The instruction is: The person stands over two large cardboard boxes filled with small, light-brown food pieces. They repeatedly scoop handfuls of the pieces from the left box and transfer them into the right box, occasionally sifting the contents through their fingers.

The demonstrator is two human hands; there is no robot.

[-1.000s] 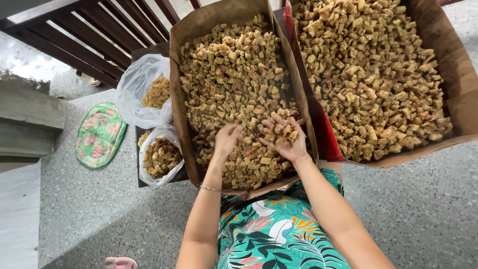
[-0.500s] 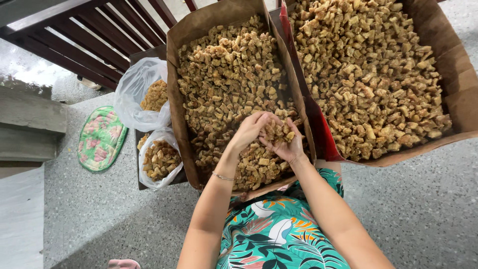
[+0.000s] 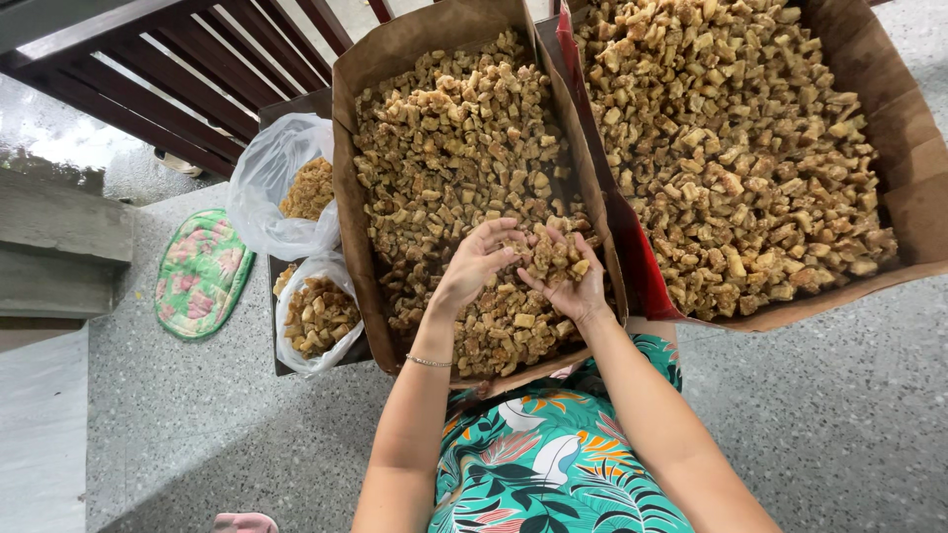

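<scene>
Far left, a green floral mat [image 3: 202, 273] lies flat on the speckled floor [image 3: 839, 415], well apart from the hands. Next, two clear plastic bags: the upper bag [image 3: 281, 188] gapes open with some brown pieces inside, the lower bag [image 3: 316, 314] is part full, mouth up. Both sit in a dark tray [image 3: 296, 104] just beside the middle box. Risk: the bags are soft and unsupported, so pieces dropped toward them could miss or tip a bag over.

Middle cardboard box [image 3: 348, 178] is full of small fried brown chunks [image 3: 454, 138]. Left hand [image 3: 476, 265] hangs above the heap, fingers curled and half open, touching the pile held in the other palm; whether it pinches any piece, cannot tell. Right hand [image 3: 565, 276] is cupped palm up, open like a bowl, carrying a loose heaped handful [image 3: 549, 255] just above the box contents. Risk: the handful is piled high and not clamped, so a tilt of the palm or a nudge from the left fingers could spill chunks. Over the box they would fall back in; near the front edge they could land on the floral dress [image 3: 553, 464] or the floor.

Right, a second, larger box [image 3: 889, 109] with a red inner edge, also full of chunks and touching the middle box. Its near wall bows outward, so a knock could spill pieces.
</scene>
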